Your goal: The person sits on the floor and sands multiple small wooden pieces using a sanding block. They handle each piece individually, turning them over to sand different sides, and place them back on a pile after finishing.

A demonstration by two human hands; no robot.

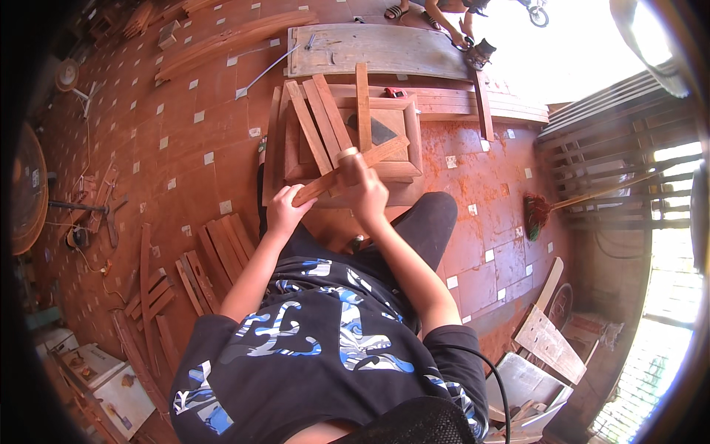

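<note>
My left hand (287, 213) is closed around the near left end of a wooden strip (388, 149), which slants up to the right over a panelled wooden block (412, 152). My right hand (367, 197) is closed over the middle of this strip, on a brown piece (353, 167) whose kind I cannot make out. Beyond my hands, two loose strips (309, 124) (328, 111) lean side by side on the panel. Another strip (362, 103) lies further right, beside a dark flat patch (379, 132). A red tape measure (396, 92) rests at the panel's far edge.
A long grey board (377, 50) lies beyond the panel, where another person's hand (460, 38) works. Planks (237, 46) and cut strips (225, 240) lie on the tiled floor at left. A fan (28, 189) stands far left; a mop (538, 211) leans at right.
</note>
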